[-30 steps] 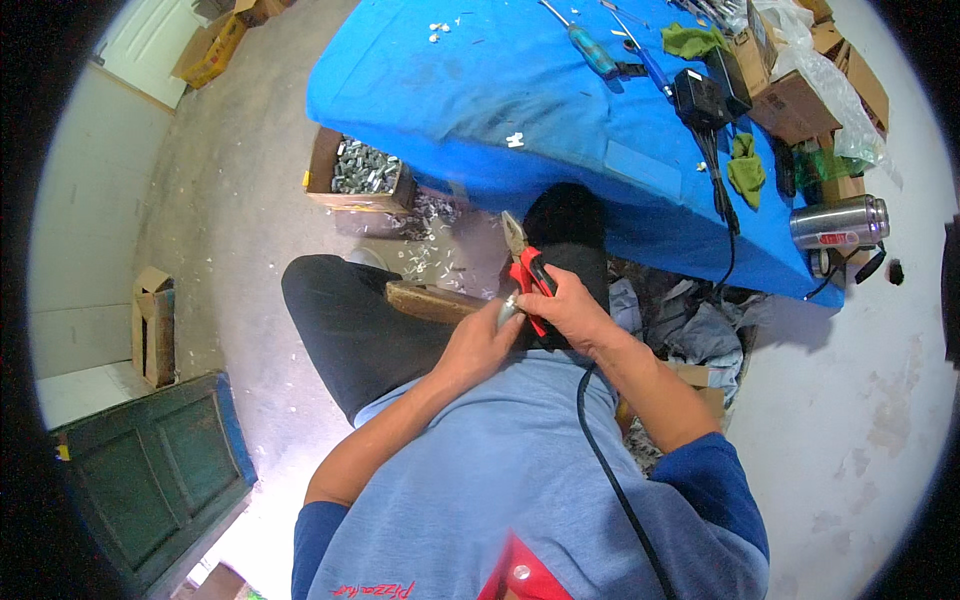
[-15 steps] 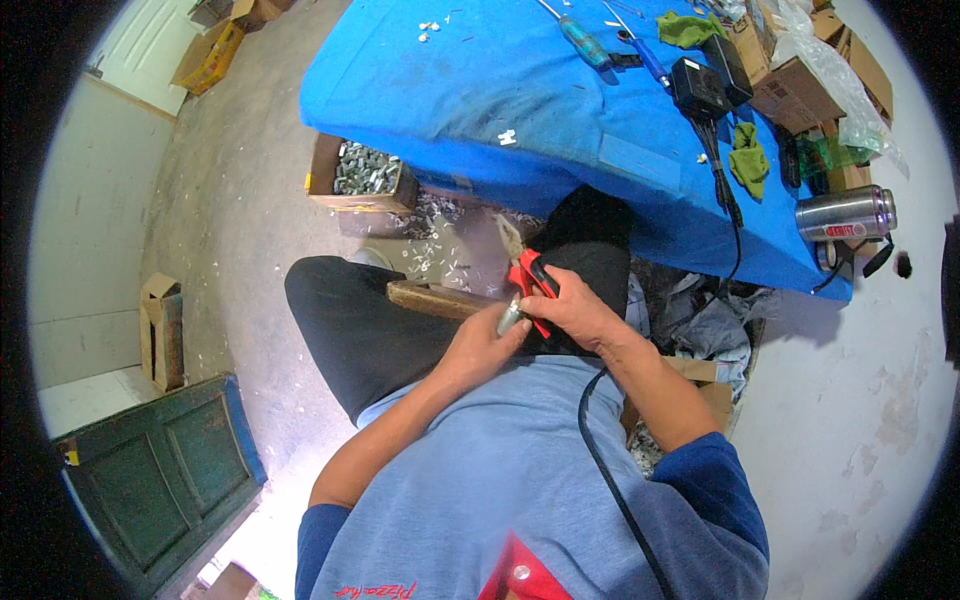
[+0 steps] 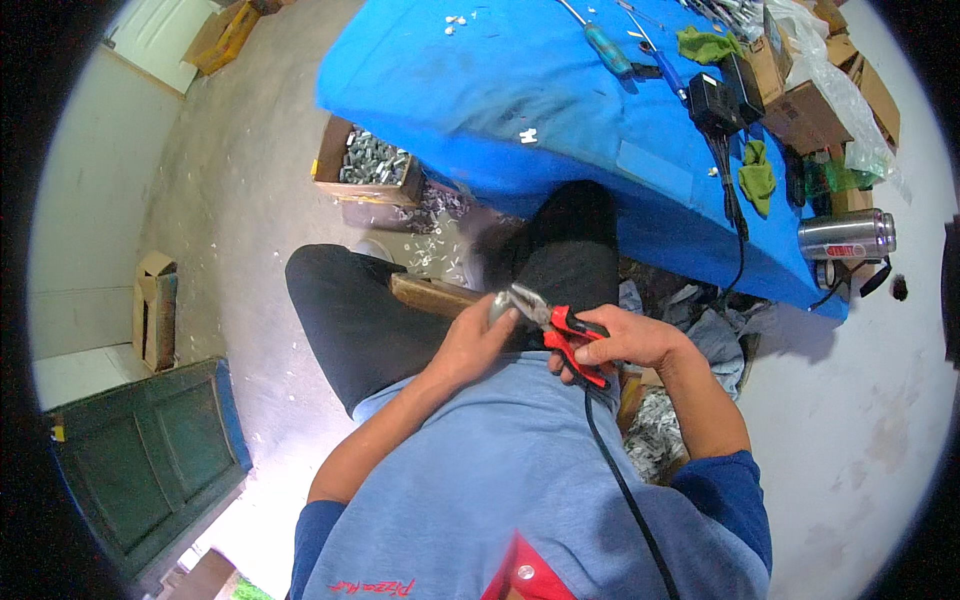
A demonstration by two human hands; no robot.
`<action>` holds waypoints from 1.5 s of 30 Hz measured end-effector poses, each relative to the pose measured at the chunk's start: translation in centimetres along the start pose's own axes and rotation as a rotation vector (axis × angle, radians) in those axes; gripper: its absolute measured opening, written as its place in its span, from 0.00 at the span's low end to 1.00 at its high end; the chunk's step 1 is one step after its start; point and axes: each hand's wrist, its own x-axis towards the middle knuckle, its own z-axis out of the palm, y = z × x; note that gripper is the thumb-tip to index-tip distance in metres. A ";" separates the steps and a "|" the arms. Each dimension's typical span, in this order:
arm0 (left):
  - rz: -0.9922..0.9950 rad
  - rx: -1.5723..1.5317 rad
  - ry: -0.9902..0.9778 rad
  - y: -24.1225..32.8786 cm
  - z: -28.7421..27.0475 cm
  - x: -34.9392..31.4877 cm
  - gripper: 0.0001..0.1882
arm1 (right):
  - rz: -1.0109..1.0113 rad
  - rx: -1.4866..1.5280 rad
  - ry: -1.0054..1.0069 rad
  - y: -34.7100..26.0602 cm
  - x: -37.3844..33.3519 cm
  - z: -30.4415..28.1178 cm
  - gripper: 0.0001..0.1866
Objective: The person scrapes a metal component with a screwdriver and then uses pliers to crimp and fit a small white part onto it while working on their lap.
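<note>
My right hand (image 3: 625,340) is closed round the red and black handles of a pair of pliers (image 3: 562,325). The handles are spread and the metal jaws point left, at the top of a small silver metal part (image 3: 497,306). My left hand (image 3: 472,340) pinches that part between thumb and fingers, over my lap. Whether the jaws grip the part or only touch it, I cannot tell. Just beyond my left hand, a wooden board (image 3: 432,294) lies across my thighs, partly hidden.
Ahead stands a blue-covered table (image 3: 480,100) bearing screwdrivers (image 3: 607,52), black power adapters (image 3: 712,105) and green cloths (image 3: 755,178). A steel flask (image 3: 845,235) stands at the right. Below the table's edge, a cardboard box (image 3: 330,165) holds metal pieces; white scraps (image 3: 430,255) litter the floor. A black cable (image 3: 625,490) crosses my shirt.
The pliers have swung from pointing away from me to pointing left, bringing their jaws to the metal part. My right hand has moved right and nearer; my left hand has risen slightly.
</note>
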 end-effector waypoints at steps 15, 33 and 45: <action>-0.086 0.180 0.023 1.2 -0.3 -0.2 0.16 | 0.170 0.111 -0.059 -0.4 0.3 -0.4 0.24; -0.021 0.268 0.044 0.7 0.1 -0.3 0.16 | 0.228 0.010 -0.082 -0.3 -0.9 -1.3 0.19; -0.011 0.271 0.024 0.6 0.4 -0.1 0.16 | 0.210 0.034 -0.072 0.0 -0.4 -1.6 0.18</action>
